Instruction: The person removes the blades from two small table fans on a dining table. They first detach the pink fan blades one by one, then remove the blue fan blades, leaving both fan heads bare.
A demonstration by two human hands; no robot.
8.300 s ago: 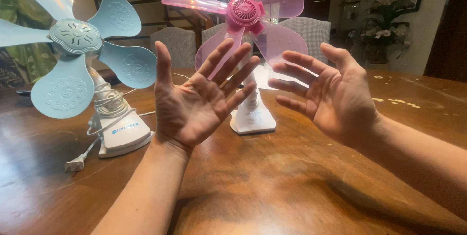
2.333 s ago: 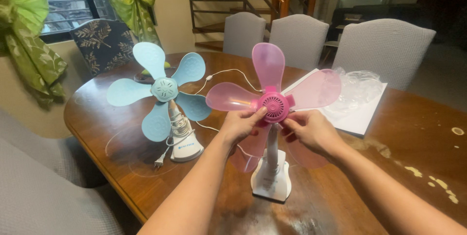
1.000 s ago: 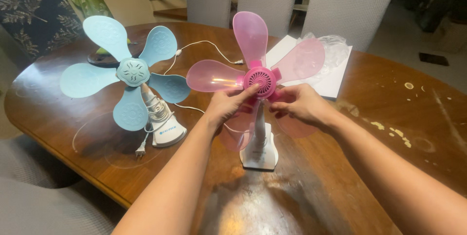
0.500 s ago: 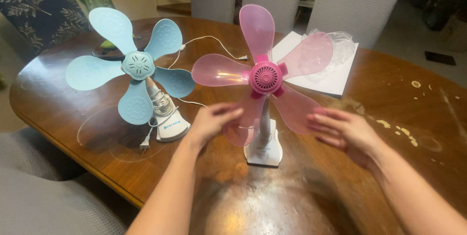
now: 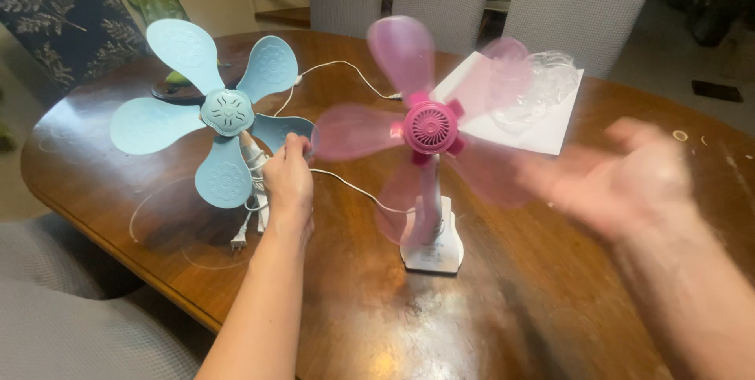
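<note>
A pink fan (image 5: 430, 127) stands on its white base (image 5: 432, 250) in the middle of the wooden table (image 5: 503, 325); its blades are blurred by motion. To its left stands a light blue fan (image 5: 226, 111) with a white cord wound round its stem. My left hand (image 5: 288, 182) is curled around the blue fan's stem and hides its base. My right hand (image 5: 621, 179) hovers to the right of the pink fan, blurred, with spread fingers and nothing in it.
A white sheet (image 5: 543, 128) with a clear plastic wrapper (image 5: 543, 89) lies behind the pink fan. A white cord (image 5: 346, 183) runs between the fans, and a plug (image 5: 237, 243) lies near the front edge. Grey chairs (image 5: 578, 10) line the far side.
Both hands have left the pink fan, whose blades now blur with motion. My left hand went left onto the blue fan's stem; my right hand swung out to the right.
</note>
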